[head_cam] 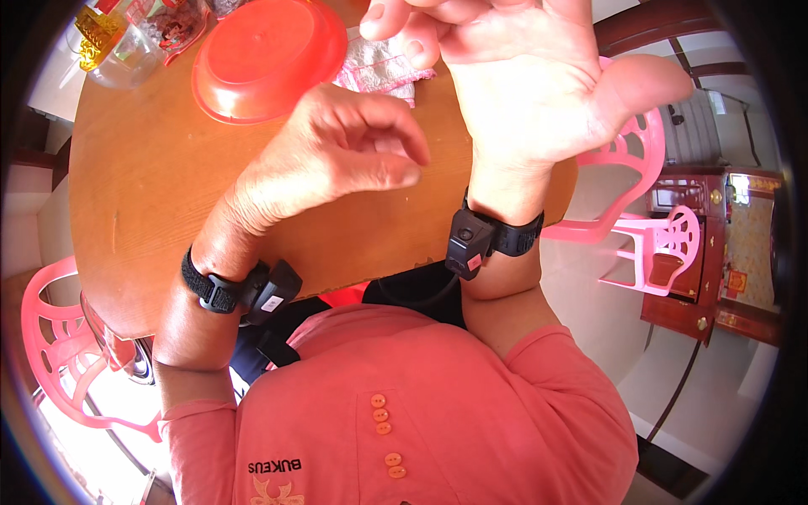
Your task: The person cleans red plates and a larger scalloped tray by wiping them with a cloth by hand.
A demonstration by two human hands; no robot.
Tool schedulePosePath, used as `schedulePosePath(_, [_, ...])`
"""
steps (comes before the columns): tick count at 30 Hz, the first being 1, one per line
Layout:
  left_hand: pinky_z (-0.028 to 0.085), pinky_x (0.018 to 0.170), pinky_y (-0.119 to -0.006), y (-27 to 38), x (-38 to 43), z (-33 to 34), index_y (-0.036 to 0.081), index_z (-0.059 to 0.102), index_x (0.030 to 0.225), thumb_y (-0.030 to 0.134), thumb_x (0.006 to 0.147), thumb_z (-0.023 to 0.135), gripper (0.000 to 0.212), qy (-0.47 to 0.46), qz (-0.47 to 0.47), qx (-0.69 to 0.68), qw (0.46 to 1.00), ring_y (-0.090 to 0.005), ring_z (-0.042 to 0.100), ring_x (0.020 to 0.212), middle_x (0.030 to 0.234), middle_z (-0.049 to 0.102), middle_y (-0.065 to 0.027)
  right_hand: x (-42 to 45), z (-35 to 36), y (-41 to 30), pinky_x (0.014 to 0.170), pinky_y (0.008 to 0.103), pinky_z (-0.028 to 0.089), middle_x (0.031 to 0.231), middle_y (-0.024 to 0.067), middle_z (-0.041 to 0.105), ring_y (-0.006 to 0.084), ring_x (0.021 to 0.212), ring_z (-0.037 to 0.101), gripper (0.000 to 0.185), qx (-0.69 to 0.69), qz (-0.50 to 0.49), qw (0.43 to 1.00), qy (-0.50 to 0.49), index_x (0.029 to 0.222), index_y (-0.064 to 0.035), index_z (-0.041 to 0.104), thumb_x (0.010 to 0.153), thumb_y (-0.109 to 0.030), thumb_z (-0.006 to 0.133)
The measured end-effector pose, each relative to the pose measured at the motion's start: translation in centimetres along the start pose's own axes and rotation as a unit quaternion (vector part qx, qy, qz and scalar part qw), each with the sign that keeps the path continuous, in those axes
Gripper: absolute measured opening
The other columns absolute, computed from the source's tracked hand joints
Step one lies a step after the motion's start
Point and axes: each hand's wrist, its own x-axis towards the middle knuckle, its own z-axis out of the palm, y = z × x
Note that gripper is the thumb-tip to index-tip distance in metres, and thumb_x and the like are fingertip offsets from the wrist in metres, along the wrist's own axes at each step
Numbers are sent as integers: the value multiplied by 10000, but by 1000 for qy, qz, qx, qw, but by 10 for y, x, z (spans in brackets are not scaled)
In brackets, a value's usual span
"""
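My left hand point(334, 148) is over the wooden table point(158, 189), its fingers loosely curled and apart from the thumb, with nothing between them. My right hand point(530, 88) is raised near the camera, palm up and thumb spread; it holds nothing, and its fingertips are partly cut off at the top edge. Each wrist wears a black strap with a small device. Beyond my left hand a red plastic basin point(271, 57) lies upside down on the table. A white and pink checked cloth point(382, 69) lies beside it, partly hidden behind my right hand's fingers.
A clear plastic container point(126, 60) and a printed bag point(173, 25) stand at the table's far left. Pink plastic chairs are at the left point(44, 341) and right point(637, 158), another point(656, 249) farther off by a dark red wooden cabinet point(688, 196).
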Motion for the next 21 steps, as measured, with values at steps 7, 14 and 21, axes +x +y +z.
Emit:
schedulePosePath(7, [453,670,-196,0,-2,15,-17,687,956,26,809,754,168,-95,-45,-57,993,-51,576,746,809,648,0,-5,8,-1,719,333,478,1060,198,604,285,922,614,912,-18,-2,1000,-6,1455,-90,295,853,-772,228])
schedulePosePath(14, [434,655,-194,-3,1,13,5,697,934,54,807,765,153,-137,-57,13,989,-45,571,735,789,653,10,-8,13,-6,736,316,492,1031,193,614,260,900,619,864,-36,-13,999,-5,1407,-21,329,886,-710,299])
schedulePosePath(21, [458,683,-195,-4,-8,9,15,700,976,89,790,791,219,-113,-62,17,992,-45,579,747,799,668,7,0,17,5,753,300,506,1003,188,624,234,877,624,824,-66,-18,998,-8,1358,49,363,918,-648,370])
